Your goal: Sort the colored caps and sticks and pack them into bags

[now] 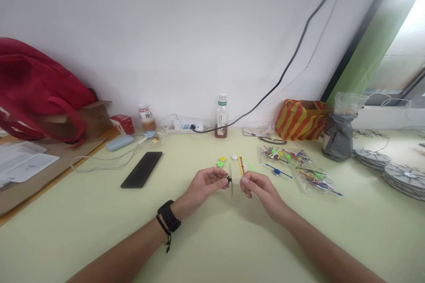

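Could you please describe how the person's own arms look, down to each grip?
The left arm wears a broad black strap, likely a watch's, and beside it a thin dark cord with dangling ends. The right arm is unadorned. Neither shows a sleeve, and the left grip and right grip are gloveless.

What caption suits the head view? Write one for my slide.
Left hand pinching a small black part, right hand close by, bagged colourful pieces on the pale-green table.

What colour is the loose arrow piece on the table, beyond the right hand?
The loose arrow piece is blue; it shows best in the head view.
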{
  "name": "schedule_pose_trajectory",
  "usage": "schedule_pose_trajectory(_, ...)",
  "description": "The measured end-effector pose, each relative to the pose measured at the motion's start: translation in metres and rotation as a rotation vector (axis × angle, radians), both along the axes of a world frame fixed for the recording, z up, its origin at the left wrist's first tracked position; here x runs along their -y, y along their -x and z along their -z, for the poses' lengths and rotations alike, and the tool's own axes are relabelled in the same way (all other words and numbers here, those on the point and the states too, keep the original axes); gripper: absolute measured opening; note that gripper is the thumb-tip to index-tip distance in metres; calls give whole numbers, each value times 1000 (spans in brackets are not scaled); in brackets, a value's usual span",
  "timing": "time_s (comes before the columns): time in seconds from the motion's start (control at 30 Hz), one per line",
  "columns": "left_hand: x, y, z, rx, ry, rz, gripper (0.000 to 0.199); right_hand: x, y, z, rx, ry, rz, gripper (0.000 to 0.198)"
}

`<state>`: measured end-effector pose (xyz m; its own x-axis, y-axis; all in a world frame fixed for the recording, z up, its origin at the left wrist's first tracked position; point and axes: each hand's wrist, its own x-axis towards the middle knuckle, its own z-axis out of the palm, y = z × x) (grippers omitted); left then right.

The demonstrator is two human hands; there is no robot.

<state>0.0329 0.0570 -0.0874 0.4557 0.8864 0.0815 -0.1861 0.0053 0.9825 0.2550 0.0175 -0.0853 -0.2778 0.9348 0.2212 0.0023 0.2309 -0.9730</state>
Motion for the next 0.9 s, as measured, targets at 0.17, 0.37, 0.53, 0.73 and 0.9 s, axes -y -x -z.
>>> schedule_pose_trajectory(0.17,2,-1,-5,-2,-2,14,29,3,2,-1,74,-79,23,34)
schedule_pose_trajectory(0.37,3,-1,-5,-7,-21,-2,31,7,6,4,147,-90,-46,47)
schedule_pose_trajectory(0.53,0,-1,-1,-8,-9,-11,31,3,3,4,194,-93,9,30)
schedule_pose_trajectory(0.73,0,0,0,1,9,-11,30,-3,0,2,175,-82,61,46)
schedule_pose_trajectory(0.9,2,-1,-4,-23,-6,-4,30,3,4,-3,139,-91,-1,32)
